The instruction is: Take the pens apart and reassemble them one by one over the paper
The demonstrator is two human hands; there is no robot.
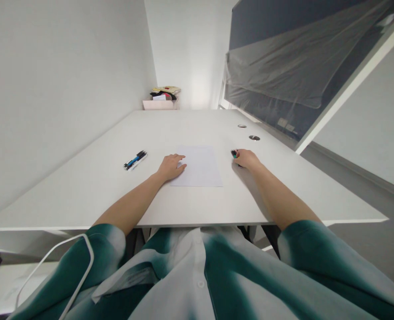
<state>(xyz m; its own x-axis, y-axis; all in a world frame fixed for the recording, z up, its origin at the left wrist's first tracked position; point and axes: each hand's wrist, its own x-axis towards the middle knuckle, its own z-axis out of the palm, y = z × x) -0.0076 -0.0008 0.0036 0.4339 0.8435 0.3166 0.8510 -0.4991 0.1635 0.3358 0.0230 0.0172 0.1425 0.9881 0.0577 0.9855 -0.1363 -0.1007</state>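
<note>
On the white desk (83,191), toward the front edge, pinning a sheet of paper (200,166) with an open left hand (170,167), pinching in the right hand (246,159) a small dark object (234,154); risking the sheet sliding under uneven pressure, or the object slipping from that narrow grip.
</note>
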